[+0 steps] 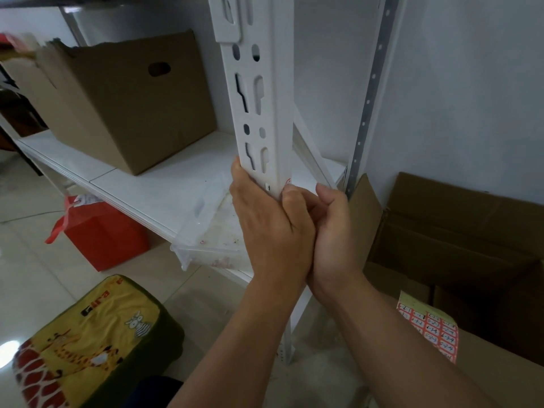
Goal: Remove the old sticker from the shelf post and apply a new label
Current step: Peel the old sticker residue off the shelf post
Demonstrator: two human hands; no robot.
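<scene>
There is one view only, taken from a wide-angle camera on the person's head. It looks forward and down, close to the white shelf post [259, 119], which runs up the middle of the frame and leans with the lens's bend. Both forearms enter from the bottom edge, and the left hand [270, 222] and right hand [329, 231] meet near the centre. The shelf [141, 178] lies to the left, the tiled floor [26, 260] below it, and the wall [471, 83] to the right.
</scene>
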